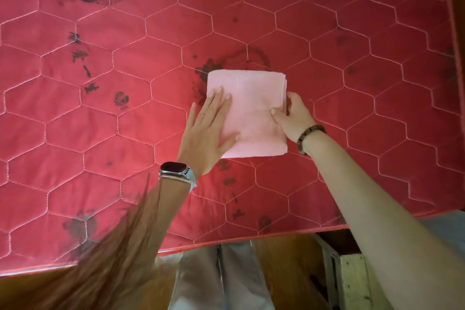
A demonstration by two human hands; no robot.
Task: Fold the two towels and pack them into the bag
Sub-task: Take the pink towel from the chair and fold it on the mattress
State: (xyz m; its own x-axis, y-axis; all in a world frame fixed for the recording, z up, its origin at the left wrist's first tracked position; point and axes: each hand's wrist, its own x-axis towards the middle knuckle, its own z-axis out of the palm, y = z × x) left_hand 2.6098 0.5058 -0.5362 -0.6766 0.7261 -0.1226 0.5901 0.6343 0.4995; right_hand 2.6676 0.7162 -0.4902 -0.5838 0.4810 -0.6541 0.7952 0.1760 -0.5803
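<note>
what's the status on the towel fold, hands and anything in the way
Left hand flat on pink towel, pressing. Right hand pinching its right edge. Towel folded square on red quilted mattress. Second towel and bag not in view; nothing in the way.

Red quilted mattress (151, 113), wooden floor (284, 259)

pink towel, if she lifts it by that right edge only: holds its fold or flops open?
Likely flops: the pink towel is soft cloth, with stacked layers loose at the right edge. Probably light. Unlikely to slide on the quilted red mattress. The left hand lies flat on it; the right hand pinches the edge.
</note>
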